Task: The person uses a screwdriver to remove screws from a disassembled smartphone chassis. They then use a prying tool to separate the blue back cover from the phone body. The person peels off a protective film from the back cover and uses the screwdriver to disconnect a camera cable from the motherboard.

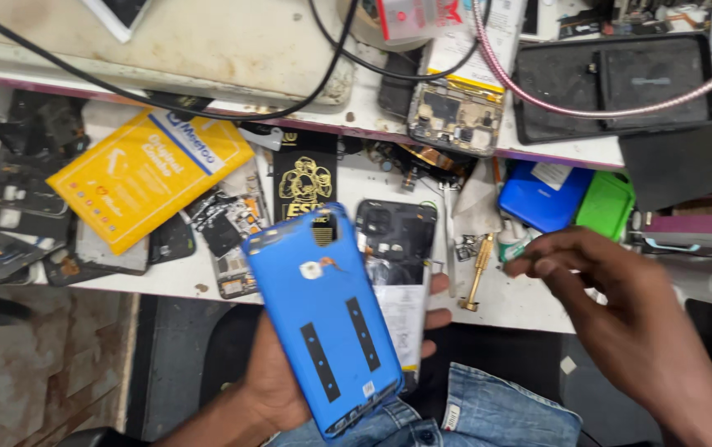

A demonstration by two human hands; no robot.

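We see the left hand (277, 377) held palm up below the worktop (529, 302) edge, over a lap in blue jeans (488, 414). Its grip is closed around two things stacked together: a blue back cover (323, 319), inner face up, and beneath it an opened phone body (397, 265) whose dark internals and white label show at the cover's right side. The thumb wraps over the right edge, which keeps both parts from sliding; the cover sits skewed on the body, so we judge it detached rather than seated.

The right hand (612, 306) hovers at the worktop's near edge, fingertips pinched together near a small green-and-white object (515, 247). We cannot tell whether the fingers actually clasp it or merely touch it.

Just left of those fingertips lies a brass-coloured tool (480, 273), pointing toward us. Behind it stand a blue case (542, 199) and a green case (606, 203). A yellow package (149, 170) and several stripped phone frames crowd the left of the worktop. A raised shelf carries a bare circuit assembly (455, 112) and a dark tablet shell (616, 83), crossed by a pink braided cable (587, 109).
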